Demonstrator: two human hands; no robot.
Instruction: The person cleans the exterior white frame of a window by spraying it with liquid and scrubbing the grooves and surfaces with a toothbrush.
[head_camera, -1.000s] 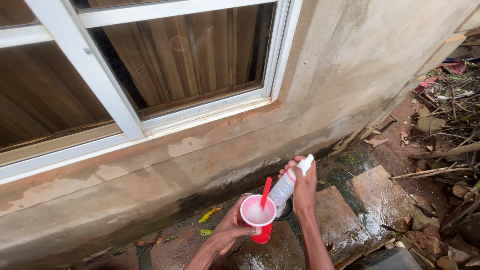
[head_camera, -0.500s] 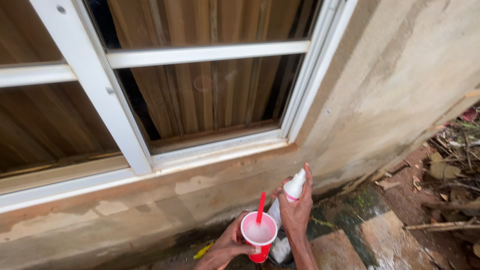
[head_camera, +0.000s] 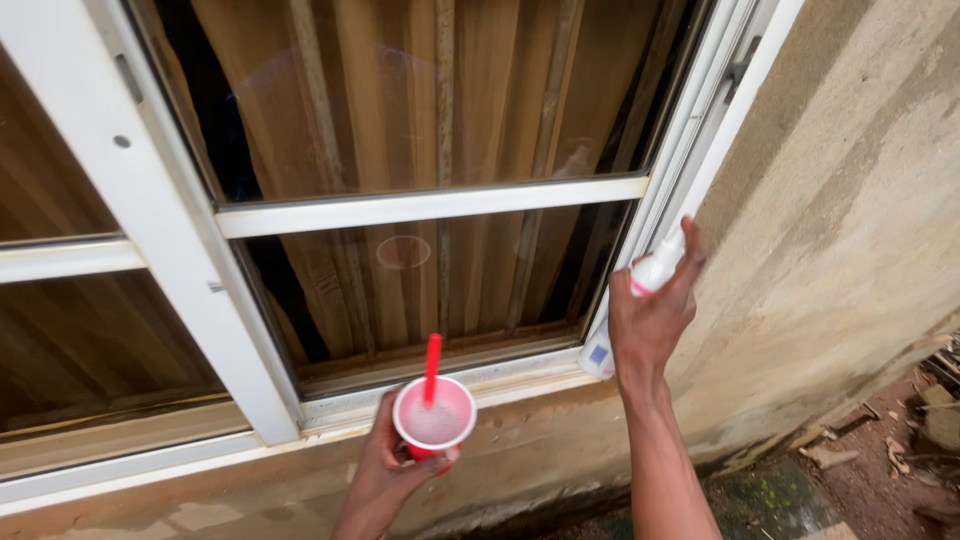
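My right hand (head_camera: 648, 322) grips a white spray bottle (head_camera: 655, 270) with a pink band under its nozzle, raised in front of the lower right corner of the window frame (head_camera: 430, 206), forefinger on top of the nozzle. My left hand (head_camera: 385, 470) holds a red cup (head_camera: 434, 417) from below. Whitish liquid sits in the cup and a red stick or handle (head_camera: 432, 368) stands upright in it. The cup is just below the window sill. Both forearms reach up from the bottom edge.
A white-framed window with glass panes (head_camera: 420, 110) fills the upper view, brown curtains behind it. A rough, stained plaster wall (head_camera: 840, 230) runs to the right. Rubble and sticks (head_camera: 925, 420) lie on the ground at the lower right.
Both hands have risen from near the ground to window height, carrying the cup and the spray bottle. The view has tilted upward, and the wet slabs below have dropped out of sight.
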